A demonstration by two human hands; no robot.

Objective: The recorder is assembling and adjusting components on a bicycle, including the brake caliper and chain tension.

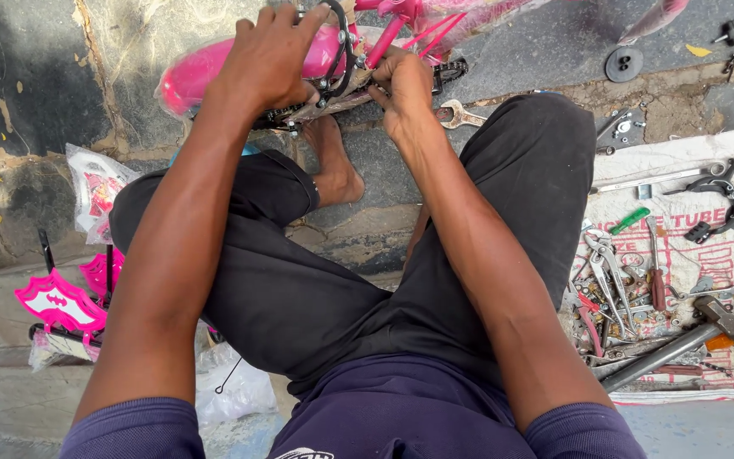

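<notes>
At 12 o'clock, bicycle: pink child's bicycle [214, 64] lying on the stone ground, chain and sprocket toward the person.
Left hand [269, 55]: palm down on the pink guard, fingers spread and curled over its top.
Right hand [401, 89]: fingers closed tight at the chain area; what they pinch cannot be told.
At 1 o'clock, spanner [456, 115]: flat on the ground just beside the right hand.
At 3 o'clock, cloth [681, 212]: bears a hammer [690, 336], pliers [609, 268] and small parts.
At 9 o'clock: pink plastic panels [57, 302].
</notes>
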